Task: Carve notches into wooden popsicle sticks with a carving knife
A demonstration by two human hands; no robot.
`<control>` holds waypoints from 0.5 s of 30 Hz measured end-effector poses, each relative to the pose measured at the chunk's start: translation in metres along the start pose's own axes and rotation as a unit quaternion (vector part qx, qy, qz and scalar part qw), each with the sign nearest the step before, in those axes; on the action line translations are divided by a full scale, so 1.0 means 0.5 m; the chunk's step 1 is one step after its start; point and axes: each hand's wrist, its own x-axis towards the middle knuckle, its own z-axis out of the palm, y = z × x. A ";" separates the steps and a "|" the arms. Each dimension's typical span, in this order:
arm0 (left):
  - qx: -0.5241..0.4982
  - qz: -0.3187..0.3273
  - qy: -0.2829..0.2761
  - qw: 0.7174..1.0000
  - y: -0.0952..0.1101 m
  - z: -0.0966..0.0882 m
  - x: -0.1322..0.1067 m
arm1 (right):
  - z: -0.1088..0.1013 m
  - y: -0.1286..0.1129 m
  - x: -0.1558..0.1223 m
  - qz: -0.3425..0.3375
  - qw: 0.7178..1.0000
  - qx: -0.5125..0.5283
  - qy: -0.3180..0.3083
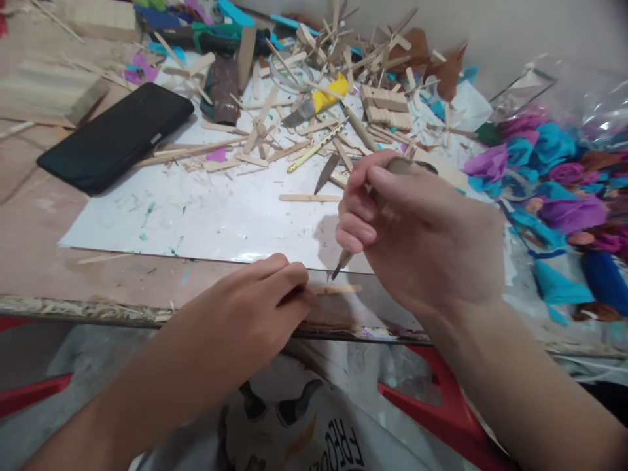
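Note:
My left hand [265,294] is closed near the table's front edge, its fingers pressing one end of a flat wooden craft stick [338,288] down on the tabletop. A short dark mark crosses that stick. My right hand [422,229] grips a slim carving tool [346,259] with a wooden-looking handle. Its narrow dark tip points down just above the stick, apparently apart from it. Behind my right hand, another craft stick [309,197] lies on the white sheet [216,222], close to a pointed metal blade [326,173].
A black phone [118,137] lies at the left, beside wooden blocks [53,91]. A yellow utility knife [318,101] and a heap of loose sticks [338,49] cover the back. Colourful paper flowers [544,163] crowd the right side. Red chair parts [441,399] show below the table.

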 end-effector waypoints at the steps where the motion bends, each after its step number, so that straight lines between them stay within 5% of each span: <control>1: -0.006 -0.006 0.005 1.000 0.000 0.000 -0.001 | -0.008 0.000 -0.001 -0.005 1.000 -0.006 -0.019; 11: -0.045 -0.041 0.053 0.997 0.009 -0.010 0.000 | -0.069 -0.014 -0.038 -0.048 0.989 -0.105 -0.088; 15: -0.085 -0.040 0.081 0.992 0.018 -0.015 -0.010 | -0.100 -0.005 -0.105 -0.087 0.969 -0.231 -0.013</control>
